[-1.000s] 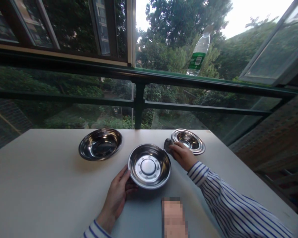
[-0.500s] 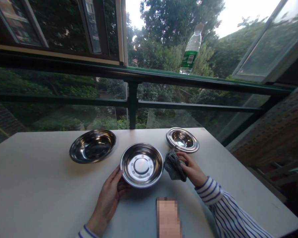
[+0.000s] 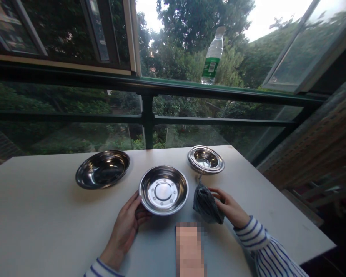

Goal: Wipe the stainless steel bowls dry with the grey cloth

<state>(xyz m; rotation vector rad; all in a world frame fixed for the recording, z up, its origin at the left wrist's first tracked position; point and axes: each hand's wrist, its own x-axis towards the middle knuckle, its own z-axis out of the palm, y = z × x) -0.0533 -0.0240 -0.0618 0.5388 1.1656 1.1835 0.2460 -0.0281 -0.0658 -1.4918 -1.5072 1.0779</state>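
Observation:
My left hand [image 3: 129, 219] grips a shiny steel bowl [image 3: 163, 191] by its left rim, thumb at the edge and fingers underneath. The bowl is tilted a little toward me, and a ring of small round marks shows on its bottom. To the right of it, my right hand [image 3: 229, 207] is closed on a crumpled grey cloth [image 3: 206, 204], which is apart from the bowl. A larger steel bowl [image 3: 103, 170] rests at the back left. Behind my right hand, nested steel bowls [image 3: 206, 160] sit near the table's back edge.
A pixelated, phone-shaped object [image 3: 189, 250] lies at the front of the white table [image 3: 46, 223]. Beyond the table's back edge runs a dark green railing [image 3: 178, 89] with glass panels. On its top rail stands a plastic bottle [image 3: 212, 61] with a green label.
My right hand has drawn the cloth slightly right and down, away from the bowl's rim. The camera view has shifted a little. My left hand still holds the bowl.

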